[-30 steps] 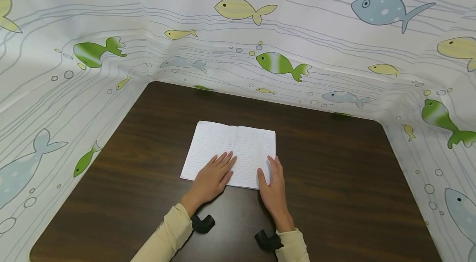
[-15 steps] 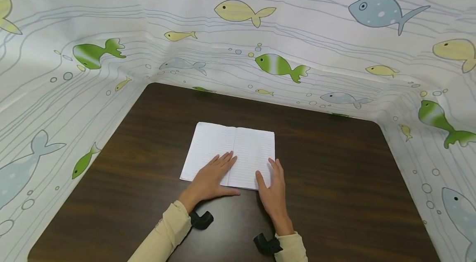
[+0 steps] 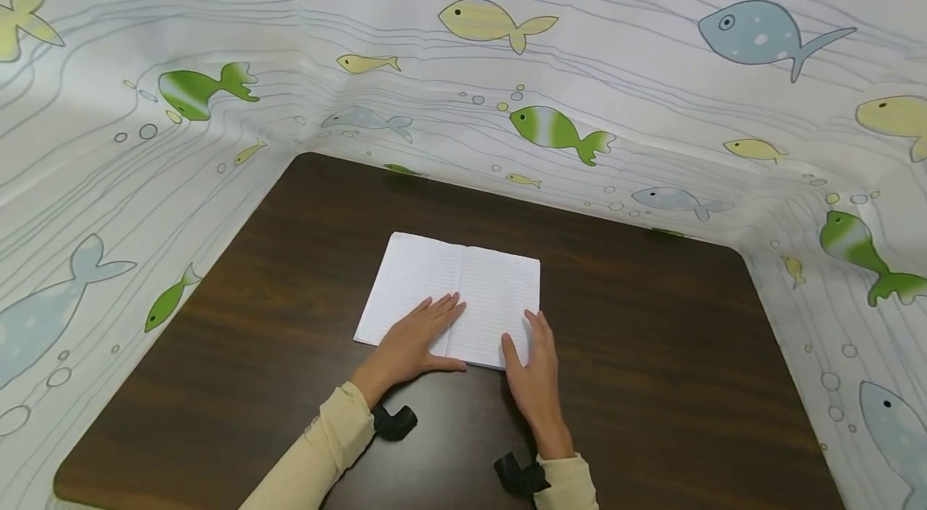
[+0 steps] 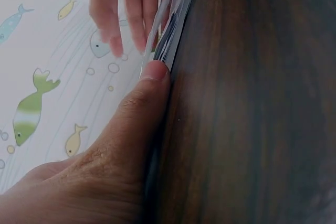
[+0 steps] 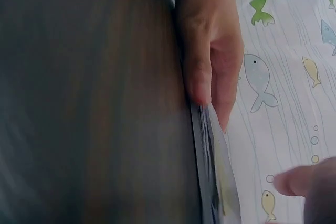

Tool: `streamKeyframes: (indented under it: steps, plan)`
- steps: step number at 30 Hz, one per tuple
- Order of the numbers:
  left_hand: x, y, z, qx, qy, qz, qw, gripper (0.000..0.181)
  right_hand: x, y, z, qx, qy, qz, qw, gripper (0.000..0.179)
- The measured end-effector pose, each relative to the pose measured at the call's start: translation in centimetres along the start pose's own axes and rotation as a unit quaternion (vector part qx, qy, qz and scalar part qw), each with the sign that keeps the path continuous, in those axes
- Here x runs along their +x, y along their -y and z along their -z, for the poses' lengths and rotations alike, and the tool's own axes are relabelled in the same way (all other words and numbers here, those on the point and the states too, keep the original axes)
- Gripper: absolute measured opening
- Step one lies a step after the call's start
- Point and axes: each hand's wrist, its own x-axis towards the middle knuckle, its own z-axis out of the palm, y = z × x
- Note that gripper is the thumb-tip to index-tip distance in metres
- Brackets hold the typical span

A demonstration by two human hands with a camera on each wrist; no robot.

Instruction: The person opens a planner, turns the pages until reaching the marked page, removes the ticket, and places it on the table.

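An open lined notebook [image 3: 500, 277] lies on the dark wooden table, its blank pages spread left and right of the centre fold. My left hand [image 3: 405, 345] rests on the left page, fingers straight and reaching across the fold. Its thumb [image 4: 139, 100] stretches along the notebook's near edge, where layered sheets [image 5: 212, 166] show in the right wrist view. At the right page's lower right, my right hand [image 3: 534, 377] has its fingers extended by the side edge. Its thumb [image 5: 296, 180] stands apart from those fingers, over the page in the head view.
The brown table [image 3: 652, 349] extends on every side of the notebook. White fabric with printed fish [image 3: 434, 84] rises around its back and sides. Black wrist mounts [image 3: 394, 423] sit at both cuffs, above the tabletop.
The left thumb has swung away from the fingers, off the page to the notebook's near edge. The right hand has barely moved. The head view has shifted slightly.
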Motion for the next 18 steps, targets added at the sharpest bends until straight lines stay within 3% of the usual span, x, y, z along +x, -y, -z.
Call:
streamKeyframes:
  steps: [6,10,15,18]
  plan:
    - [0.0,-0.1,0.1,-0.011,-0.007,-0.010,0.9999,0.093,0.6,0.0,0.3,-0.086,0.013,0.055,0.9947,0.045]
    - [-0.1,0.0,0.0,-0.038,0.004,-0.011,0.9992,0.090,1.0,0.0,0.2,-0.136,0.058,0.073,0.9863,0.047]
    - [-0.3,0.0,0.0,-0.063,-0.001,-0.024,0.9977,0.085,1.1,0.2,-0.1,-0.150,0.106,0.075,0.9801,0.053]
    - [-0.5,0.1,0.0,-0.065,-0.021,-0.030,0.9972,0.089,1.2,0.4,-0.2,-0.148,0.118,0.086,0.9781,0.057]
